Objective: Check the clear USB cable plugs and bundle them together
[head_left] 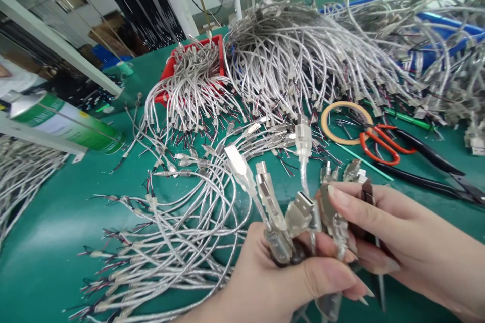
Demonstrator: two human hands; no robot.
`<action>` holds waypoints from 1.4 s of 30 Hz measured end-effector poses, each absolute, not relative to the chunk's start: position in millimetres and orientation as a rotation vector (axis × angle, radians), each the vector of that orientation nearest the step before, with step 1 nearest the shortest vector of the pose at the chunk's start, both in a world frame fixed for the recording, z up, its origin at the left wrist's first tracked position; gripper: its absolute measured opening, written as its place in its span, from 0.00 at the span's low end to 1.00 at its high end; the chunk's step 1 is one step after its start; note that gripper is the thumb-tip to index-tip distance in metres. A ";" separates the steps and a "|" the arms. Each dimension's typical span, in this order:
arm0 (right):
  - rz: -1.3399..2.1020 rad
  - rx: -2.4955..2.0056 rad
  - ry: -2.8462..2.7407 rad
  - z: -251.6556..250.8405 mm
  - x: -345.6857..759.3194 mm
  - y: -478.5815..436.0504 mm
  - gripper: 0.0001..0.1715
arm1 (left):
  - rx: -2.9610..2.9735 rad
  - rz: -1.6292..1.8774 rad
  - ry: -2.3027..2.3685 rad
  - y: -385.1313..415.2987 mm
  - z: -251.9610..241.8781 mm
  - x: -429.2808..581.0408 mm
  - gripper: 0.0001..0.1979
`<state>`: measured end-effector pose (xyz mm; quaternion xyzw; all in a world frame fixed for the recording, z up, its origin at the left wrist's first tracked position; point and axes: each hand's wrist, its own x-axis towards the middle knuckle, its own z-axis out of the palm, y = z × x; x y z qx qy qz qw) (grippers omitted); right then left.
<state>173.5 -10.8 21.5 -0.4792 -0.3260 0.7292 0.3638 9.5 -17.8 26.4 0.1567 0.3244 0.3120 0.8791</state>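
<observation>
My left hand [273, 282] grips a bunch of short silver USB cables [273, 202] by their clear plug ends, which stick up above my fist. The cables' other ends fan out leftward over the green table [49, 242], showing bare red and black wires. My right hand [401, 232] closes around the right side of the same bunch, with its fingers over several plugs [333, 212].
A large heap of similar cables [303, 50] covers the back of the table, some in a red tray [170, 68]. A tape ring [346, 122], orange-handled scissors [382, 144] and black pliers [428, 164] lie at right. A green spray can [64, 121] lies at left.
</observation>
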 end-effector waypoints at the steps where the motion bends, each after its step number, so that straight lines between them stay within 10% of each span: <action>1: 1.920 -1.201 -0.821 20.9 174.4 -11.9 0.25 | 0.329 0.644 0.678 -17.9 26.9 9.4 0.09; 42: 1.763 -1.278 -1.045 22.0 172.2 -22.2 0.24 | 0.495 0.646 0.723 -20.2 12.7 9.1 0.11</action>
